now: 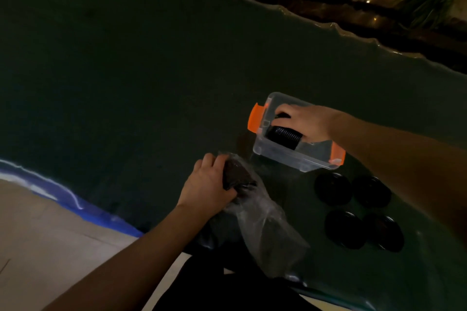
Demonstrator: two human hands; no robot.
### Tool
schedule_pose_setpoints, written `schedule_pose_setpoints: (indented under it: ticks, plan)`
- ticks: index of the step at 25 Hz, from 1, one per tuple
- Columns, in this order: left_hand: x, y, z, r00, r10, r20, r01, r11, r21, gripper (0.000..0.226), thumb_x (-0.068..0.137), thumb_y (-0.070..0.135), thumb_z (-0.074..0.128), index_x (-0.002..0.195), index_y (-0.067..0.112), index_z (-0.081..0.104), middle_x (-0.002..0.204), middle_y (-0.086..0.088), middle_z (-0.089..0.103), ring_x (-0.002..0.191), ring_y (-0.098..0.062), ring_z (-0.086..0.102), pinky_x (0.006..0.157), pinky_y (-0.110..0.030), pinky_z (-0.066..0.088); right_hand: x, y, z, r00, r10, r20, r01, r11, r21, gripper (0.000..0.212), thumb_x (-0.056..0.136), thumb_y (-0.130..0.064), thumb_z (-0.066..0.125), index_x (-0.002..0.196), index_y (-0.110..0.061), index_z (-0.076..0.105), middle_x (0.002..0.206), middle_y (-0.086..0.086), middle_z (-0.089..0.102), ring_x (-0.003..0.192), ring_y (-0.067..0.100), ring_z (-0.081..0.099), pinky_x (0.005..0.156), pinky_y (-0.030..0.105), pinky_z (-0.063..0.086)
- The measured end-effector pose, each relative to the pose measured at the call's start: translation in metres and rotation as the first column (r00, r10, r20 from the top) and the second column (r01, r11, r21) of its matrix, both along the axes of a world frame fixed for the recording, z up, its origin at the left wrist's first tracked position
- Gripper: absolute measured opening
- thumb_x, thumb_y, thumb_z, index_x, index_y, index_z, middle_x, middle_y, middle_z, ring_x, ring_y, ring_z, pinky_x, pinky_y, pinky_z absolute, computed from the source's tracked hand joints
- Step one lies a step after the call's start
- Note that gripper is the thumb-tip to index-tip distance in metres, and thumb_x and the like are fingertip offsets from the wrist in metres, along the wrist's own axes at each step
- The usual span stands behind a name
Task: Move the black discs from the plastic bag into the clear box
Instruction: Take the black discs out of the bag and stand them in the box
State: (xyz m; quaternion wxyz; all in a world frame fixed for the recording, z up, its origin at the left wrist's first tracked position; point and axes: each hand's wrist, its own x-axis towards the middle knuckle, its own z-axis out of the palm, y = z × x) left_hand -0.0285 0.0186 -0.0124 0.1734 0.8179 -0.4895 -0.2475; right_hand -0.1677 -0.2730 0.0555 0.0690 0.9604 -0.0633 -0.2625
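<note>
A clear box [283, 156] with orange latches [254, 118] stands on the dark table. Inside it a row of black discs [284, 137] stands on edge. My right hand [307, 122] reaches into the box and closes around that row of discs. My left hand [211, 185] grips a stack of black discs [237, 175] through the crumpled clear plastic bag [265, 230], just left of and nearer than the box.
Several black round lids or discs [332, 188] lie flat on the table right of the bag. The dark table [126, 70] stretches far to the left and back. Its near edge [75, 199] glows blue over a pale floor. Plants [429, 0] stand beyond the far edge.
</note>
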Motion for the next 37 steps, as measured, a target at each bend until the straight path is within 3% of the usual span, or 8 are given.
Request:
schedule_pose_setpoints:
  ticks: [3, 6, 9, 15, 25, 30, 34, 37]
  plan:
    - [0.004, 0.005, -0.002, 1.0, 0.025, 0.018, -0.026, 0.999, 0.025, 0.075, 0.075, 0.04, 0.07, 0.141, 0.021, 0.041, 0.127, -0.007, 0.048, 0.115, -0.029, 0.046, 0.096, -0.043, 0.048, 0.007, -0.001, -0.014, 1.0, 0.021, 0.001, -0.021, 1.0, -0.012, 0.085, 0.083, -0.023, 0.077, 0.148, -0.044, 0.026, 0.15, 0.002, 0.031, 0.13, 0.024, 0.043, 0.099, 0.043, 0.051]
    - [0.002, 0.008, -0.005, 0.999, 0.05, 0.0, -0.049, 0.997, 0.057, 0.077, 0.077, 0.039, 0.07, 0.144, 0.021, 0.037, 0.13, -0.006, 0.047, 0.119, -0.028, 0.045, 0.098, -0.042, 0.047, 0.011, -0.003, -0.03, 0.999, 0.044, 0.013, -0.044, 0.999, -0.003, 0.084, 0.083, -0.018, 0.077, 0.149, -0.038, 0.028, 0.148, 0.002, 0.038, 0.126, 0.023, 0.049, 0.095, 0.042, 0.053]
    - [-0.001, 0.009, -0.007, 0.995, 0.096, -0.019, -0.095, 0.994, 0.057, 0.077, 0.079, 0.039, 0.07, 0.146, 0.023, 0.035, 0.132, -0.004, 0.046, 0.123, -0.026, 0.044, 0.099, -0.043, 0.049, 0.009, -0.01, -0.039, 0.996, -0.074, 0.047, 0.071, 0.996, 0.061, 0.089, 0.076, -0.019, 0.082, 0.146, -0.033, 0.029, 0.149, -0.002, 0.042, 0.128, 0.02, 0.05, 0.101, 0.042, 0.05]
    - [-0.008, 0.01, -0.008, 0.993, 0.122, 0.001, -0.122, 0.992, 0.02, 0.073, 0.078, 0.04, 0.072, 0.142, 0.021, 0.041, 0.128, -0.005, 0.049, 0.118, -0.027, 0.046, 0.099, -0.042, 0.047, -0.008, -0.02, -0.055, 0.977, -0.134, 0.164, 0.12, 0.988, 0.095, 0.089, 0.07, -0.021, 0.086, 0.136, -0.036, 0.029, 0.142, -0.002, 0.048, 0.121, 0.021, 0.055, 0.091, 0.042, 0.053]
    - [-0.015, 0.013, -0.011, 0.987, 0.16, 0.01, -0.16, 0.987, 0.008, 0.078, 0.073, 0.048, 0.079, 0.137, 0.022, 0.043, 0.127, -0.004, 0.049, 0.119, -0.026, 0.046, 0.099, -0.044, 0.048, -0.018, -0.022, -0.062, 0.961, -0.156, 0.228, 0.134, 0.985, 0.109, 0.082, 0.077, -0.024, 0.082, 0.14, -0.037, 0.031, 0.143, -0.004, 0.047, 0.125, 0.017, 0.05, 0.096, 0.039, 0.049]
    - [-0.015, 0.013, -0.013, 0.985, 0.17, 0.013, -0.17, 0.985, -0.009, 0.08, 0.071, 0.049, 0.079, 0.138, 0.025, 0.042, 0.128, -0.004, 0.049, 0.12, -0.027, 0.046, 0.098, -0.046, 0.049, -0.025, -0.02, -0.034, 0.957, -0.233, 0.172, 0.204, 0.964, 0.174, 0.079, 0.084, -0.021, 0.075, 0.147, -0.036, 0.03, 0.149, -0.004, 0.044, 0.135, 0.018, 0.044, 0.105, 0.042, 0.045]
    - [-0.015, 0.014, -0.014, 0.986, 0.166, 0.005, -0.166, 0.986, -0.02, 0.082, 0.07, 0.053, 0.077, 0.139, 0.025, 0.043, 0.129, -0.005, 0.048, 0.12, -0.029, 0.048, 0.098, -0.047, 0.05, -0.051, 0.002, 0.011, 0.878, -0.302, 0.371, 0.211, 0.94, 0.268, 0.067, 0.088, -0.019, 0.073, 0.146, -0.024, 0.042, 0.145, 0.002, 0.049, 0.131, 0.017, 0.048, 0.099, 0.032, 0.042]
    - [-0.018, 0.016, -0.016, 0.987, 0.16, -0.005, -0.16, 0.987, -0.014, 0.086, 0.068, 0.066, 0.066, 0.141, 0.027, 0.042, 0.133, -0.006, 0.048, 0.121, -0.03, 0.05, 0.097, -0.05, 0.052, -0.084, 0.045, 0.042, 0.801, -0.357, 0.48, 0.202, 0.917, 0.345, 0.05, 0.088, -0.029, 0.068, 0.134, -0.03, 0.049, 0.131, -0.006, 0.056, 0.113, 0.001, 0.049, 0.089, 0.016, 0.036]
